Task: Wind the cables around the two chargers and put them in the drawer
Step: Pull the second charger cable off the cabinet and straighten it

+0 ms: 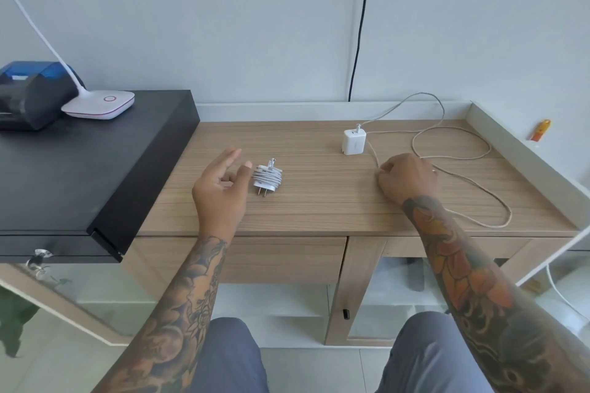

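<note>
On the desk (319, 201), left hand (220, 185) hovers spread beside the wound charger (267, 179); right hand (407, 177) pinches the loose cable (463, 156).

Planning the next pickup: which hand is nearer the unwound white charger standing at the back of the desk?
Right. The right hand rests just in front-right of the unwound charger, on its cable; the left hand is farther left, beside the wound charger.

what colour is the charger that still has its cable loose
White, a square block standing on the wooden desk; its loose cable looks beige-grey. Seen in the head view.
</note>
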